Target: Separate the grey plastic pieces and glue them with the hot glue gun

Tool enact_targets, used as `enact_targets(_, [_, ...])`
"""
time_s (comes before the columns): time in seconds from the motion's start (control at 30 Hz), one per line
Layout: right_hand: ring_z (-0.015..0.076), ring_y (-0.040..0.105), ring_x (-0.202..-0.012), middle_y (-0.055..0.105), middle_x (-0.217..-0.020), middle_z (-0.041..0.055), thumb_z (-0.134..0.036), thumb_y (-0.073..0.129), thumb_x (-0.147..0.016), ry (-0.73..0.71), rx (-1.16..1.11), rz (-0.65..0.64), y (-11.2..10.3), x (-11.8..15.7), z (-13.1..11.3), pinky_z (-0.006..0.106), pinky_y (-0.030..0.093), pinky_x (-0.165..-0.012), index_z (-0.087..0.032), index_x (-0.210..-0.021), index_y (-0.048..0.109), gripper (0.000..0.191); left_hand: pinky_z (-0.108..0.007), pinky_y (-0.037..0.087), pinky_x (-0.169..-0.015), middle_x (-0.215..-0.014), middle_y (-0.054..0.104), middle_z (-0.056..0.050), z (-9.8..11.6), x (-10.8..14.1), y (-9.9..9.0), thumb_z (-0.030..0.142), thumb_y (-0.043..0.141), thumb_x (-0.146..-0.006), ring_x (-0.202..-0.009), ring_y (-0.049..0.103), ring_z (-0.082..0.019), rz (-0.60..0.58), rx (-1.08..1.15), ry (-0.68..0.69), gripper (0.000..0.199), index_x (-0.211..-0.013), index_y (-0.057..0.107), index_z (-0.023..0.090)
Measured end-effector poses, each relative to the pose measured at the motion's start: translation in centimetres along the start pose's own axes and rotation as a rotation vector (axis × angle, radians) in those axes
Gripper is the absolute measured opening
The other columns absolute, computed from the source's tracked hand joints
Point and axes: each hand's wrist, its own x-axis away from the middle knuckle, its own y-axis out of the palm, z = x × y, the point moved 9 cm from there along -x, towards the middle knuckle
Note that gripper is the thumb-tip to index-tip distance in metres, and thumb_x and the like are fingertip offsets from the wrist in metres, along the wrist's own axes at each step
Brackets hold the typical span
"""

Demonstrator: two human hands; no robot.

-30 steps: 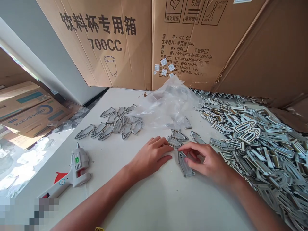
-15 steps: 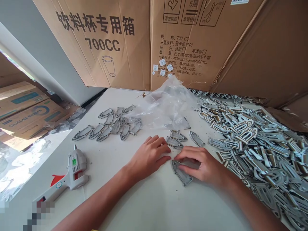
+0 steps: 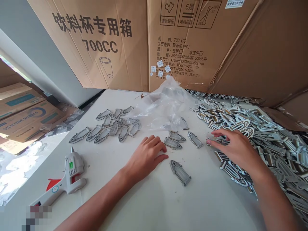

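Observation:
My left hand rests on the white table, fingers apart and holding nothing, just left of a few arched grey pieces. One arched piece lies alone in front of it, to the right of the thumb. At the left edge of a large heap of arched pieces, my right hand reaches over a piece, thumb and fingers apart. Its fingertips are close to that piece; whether they touch it cannot be told. Another single piece lies between the two hands.
A glue gun lies at the left. Behind it is a group of arched pieces. Crumpled clear plastic sits at the back centre, before a big cardboard box. More boxes stand at far left.
My right hand has let go of the piece in front and moved right to the heap. That piece stays on the table. My left hand has hardly moved; the view shifted slightly.

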Motion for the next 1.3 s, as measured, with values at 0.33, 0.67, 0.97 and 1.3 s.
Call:
enact_targets(0.33, [0.0318,0.058,-0.106,0.070,-0.102,0.0066,-0.062,0.063,-0.075,-0.020,0.066,-0.056,1.0,-0.2,1.0,0.042,0.042,-0.089,-0.028,-0.111,0.078,0.052,-0.040,0.046,-0.093,-0.105,0.068,-0.003,-0.4,-0.2,-0.1,0.029,0.068,-0.104,-0.101,0.059,-0.023,-0.015,0.046,-0.036,0.011,-0.097,0.063,0.022])
enact_targets(0.67, [0.0243,0.060,-0.093,0.061,-0.106,0.0111,-0.036,0.048,-0.092,-0.174,0.134,0.323,-1.2,-0.6,-0.9,0.035,0.045,-0.086,-0.018,-0.122,0.069,0.041,-0.041,0.045,-0.091,-0.110,0.069,-0.005,0.0,0.0,-0.3,0.030,0.056,-0.109,-0.102,0.059,-0.024,0.001,0.004,-0.004,0.011,-0.108,0.064,0.023])
enact_targets(0.97, [0.0280,0.064,-0.097,0.067,-0.116,0.0105,-0.042,0.054,-0.102,-0.126,0.411,0.085,3.2,-1.6,-0.3,0.034,0.043,-0.075,-0.018,-0.120,0.069,0.034,-0.042,0.044,-0.091,-0.109,0.066,-0.004,-0.3,0.0,-0.1,0.030,0.058,-0.107,-0.101,0.056,-0.024,-0.003,0.024,-0.028,0.008,-0.109,0.063,0.024])
enact_targets(1.3, [0.0257,0.066,-0.094,0.072,-0.107,0.0067,-0.041,0.060,-0.091,-0.110,0.145,0.039,2.7,-2.8,0.8,0.035,0.044,-0.085,-0.019,-0.116,0.075,0.037,-0.042,0.045,-0.091,-0.108,0.067,-0.004,-0.1,0.0,-0.2,0.029,0.058,-0.106,-0.101,0.057,-0.024,0.001,0.033,-0.029,0.008,-0.108,0.063,0.023])
